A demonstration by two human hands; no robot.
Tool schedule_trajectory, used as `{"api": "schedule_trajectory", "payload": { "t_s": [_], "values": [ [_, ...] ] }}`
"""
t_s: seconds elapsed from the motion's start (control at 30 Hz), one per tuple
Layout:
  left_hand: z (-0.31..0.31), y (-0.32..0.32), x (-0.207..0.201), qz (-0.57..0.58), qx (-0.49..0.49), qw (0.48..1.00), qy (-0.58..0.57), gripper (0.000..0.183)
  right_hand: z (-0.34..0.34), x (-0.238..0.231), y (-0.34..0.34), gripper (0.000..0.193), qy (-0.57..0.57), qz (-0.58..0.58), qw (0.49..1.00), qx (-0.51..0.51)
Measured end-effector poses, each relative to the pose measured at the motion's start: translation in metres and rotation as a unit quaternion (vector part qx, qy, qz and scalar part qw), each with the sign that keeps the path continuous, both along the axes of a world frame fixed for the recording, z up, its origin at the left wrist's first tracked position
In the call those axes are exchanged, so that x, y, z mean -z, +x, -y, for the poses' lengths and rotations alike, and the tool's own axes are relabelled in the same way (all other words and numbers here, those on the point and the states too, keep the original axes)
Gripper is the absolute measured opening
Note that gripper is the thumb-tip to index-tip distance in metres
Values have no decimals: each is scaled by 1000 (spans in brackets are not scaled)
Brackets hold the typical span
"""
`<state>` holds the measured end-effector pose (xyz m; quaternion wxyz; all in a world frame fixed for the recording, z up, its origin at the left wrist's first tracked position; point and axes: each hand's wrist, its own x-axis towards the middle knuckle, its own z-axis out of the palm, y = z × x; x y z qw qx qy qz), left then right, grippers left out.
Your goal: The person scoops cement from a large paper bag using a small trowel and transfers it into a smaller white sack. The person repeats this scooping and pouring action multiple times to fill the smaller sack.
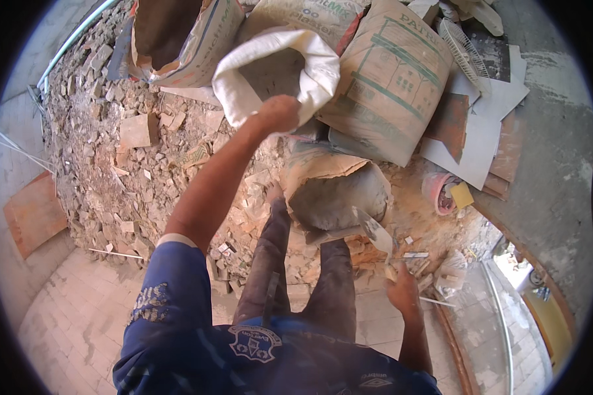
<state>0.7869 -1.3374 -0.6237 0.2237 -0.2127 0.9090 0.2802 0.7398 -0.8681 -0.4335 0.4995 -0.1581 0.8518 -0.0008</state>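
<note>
My left hand [281, 113] is closed on the near rim of a white woven sack [232, 76], whose rolled-down mouth shows grey powder inside. Nearer to me, between my legs and the other bags, an open brown paper bag [379, 191] holds more grey powder. My right hand [404, 289] grips the handle of a trowel [377, 236]. The trowel's metal blade points up and left, its tip over the right part of the paper bag's mouth. Whether the blade touches the bag, I cannot tell.
A full paper sack [395, 85] leans behind the open bag, beside another printed sack [296, 16]. An open sack [207, 43] stands at the far left. Broken rubble [138, 131] covers the ground. To the right are a pink bucket [436, 191], a yellow sponge [462, 195] and flat boards [474, 141].
</note>
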Motion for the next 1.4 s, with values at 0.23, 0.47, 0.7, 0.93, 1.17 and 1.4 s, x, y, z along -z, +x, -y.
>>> {"api": "schedule_trajectory", "payload": {
  "t_s": [0.23, 0.47, 0.7, 0.93, 1.17, 1.4],
  "values": [
    [-8, 8, -51, -139, -121, 983, -21, 51, 15, 48, -9, 43, -31, -21, 998, -49],
    [-125, 129, -59, -139, -438, 869, 183, 74, 78, 71, -36, 30, 39, -49, 973, -223],
    [-227, 169, 36, -110, -514, 839, 141, 58, 107, 90, -51, 22, 31, -101, 945, -311],
    [-213, 183, 30, 15, -364, 926, 95, 46, 101, 116, -44, 21, 34, -103, 947, -303],
    [-211, 178, 45, 16, -260, 960, 100, 65, 83, 144, -15, 25, 1, -82, 977, -195],
    [-220, 168, 49, -79, -375, 900, 208, 68, 82, 185, 8, 31, 16, 13, 992, -128]
  ]
}}
